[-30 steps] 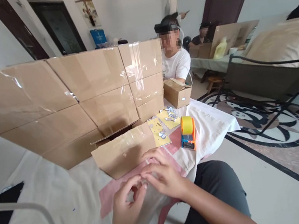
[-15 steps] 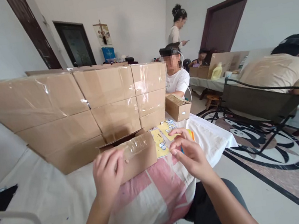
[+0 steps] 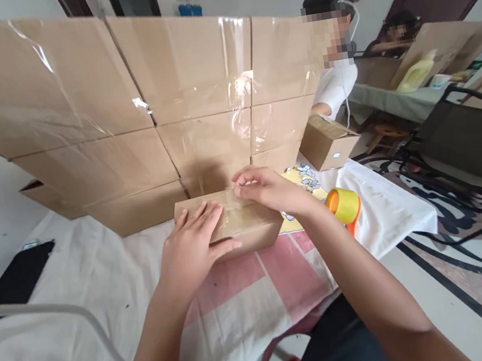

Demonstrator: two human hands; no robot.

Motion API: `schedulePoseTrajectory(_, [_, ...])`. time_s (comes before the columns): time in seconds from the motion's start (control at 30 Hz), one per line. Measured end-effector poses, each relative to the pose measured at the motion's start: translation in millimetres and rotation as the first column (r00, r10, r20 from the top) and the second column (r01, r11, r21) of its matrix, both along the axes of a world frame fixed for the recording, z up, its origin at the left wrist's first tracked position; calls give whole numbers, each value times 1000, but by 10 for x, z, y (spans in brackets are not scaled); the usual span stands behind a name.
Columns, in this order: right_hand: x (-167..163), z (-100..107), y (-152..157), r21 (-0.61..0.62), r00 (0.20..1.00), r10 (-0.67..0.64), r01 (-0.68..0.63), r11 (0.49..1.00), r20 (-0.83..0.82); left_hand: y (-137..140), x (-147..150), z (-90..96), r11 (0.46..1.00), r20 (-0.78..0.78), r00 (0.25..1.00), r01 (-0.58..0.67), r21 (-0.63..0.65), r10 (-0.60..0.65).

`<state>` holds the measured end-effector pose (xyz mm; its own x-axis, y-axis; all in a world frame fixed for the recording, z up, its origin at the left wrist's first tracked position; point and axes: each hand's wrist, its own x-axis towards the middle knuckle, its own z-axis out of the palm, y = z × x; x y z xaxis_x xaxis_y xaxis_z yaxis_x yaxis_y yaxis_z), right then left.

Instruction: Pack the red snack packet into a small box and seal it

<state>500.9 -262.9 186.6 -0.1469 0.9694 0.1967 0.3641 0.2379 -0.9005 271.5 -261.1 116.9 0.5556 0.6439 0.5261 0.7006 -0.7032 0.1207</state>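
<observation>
Small carton sits on cloth-covered table, just in front of stacked-box wall. Left hand lies flat on carton top, fingers spread, pressing, not gripping. Right hand at top back edge, fingers pinched on what looks like clear tape running over the lid; tape end hard to see. Step looks like sealing the lid seam w/ tape. Next move prob calls for smoothing the strip flat while left hand keeps carton steady. Tape dispenser near right wrist, close to table edge, could get knocked off. Sticker sheets behind carton. Room tight at back, open toward the person. Co-worker seated beyond w/ another box.
</observation>
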Motion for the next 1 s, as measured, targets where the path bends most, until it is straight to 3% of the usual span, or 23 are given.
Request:
schedulePoseTrajectory(0.13, [-62,-290,170,125,980,-109,89,988,168,-32,13,-22,996,15,999,-33,82,32])
schedulePoseTrajectory(0.27, [-110,-306,147,231,948,-112,43,972,297,-61,11,-62,985,-11,1000,-8,175,10])
schedulePoseTrajectory(0.43, [-138,-281,136,247,916,-126,31,969,380,-67,12,-88,976,8,1000,-10,217,9])
schedulePoseTrajectory(0.8, [-178,-288,127,209,865,-163,69,975,474,-121,-30,-95,961,-127,990,86,263,-54])
schedulePoseTrajectory(0.9, [-266,-276,149,192,808,-238,157,969,538,-119,-24,-68,961,-129,990,96,258,-64])
schedulePoseTrajectory(1.0, [-226,-246,164,284,681,-472,378,881,560,-112,-14,-29,962,-138,988,109,249,-76])
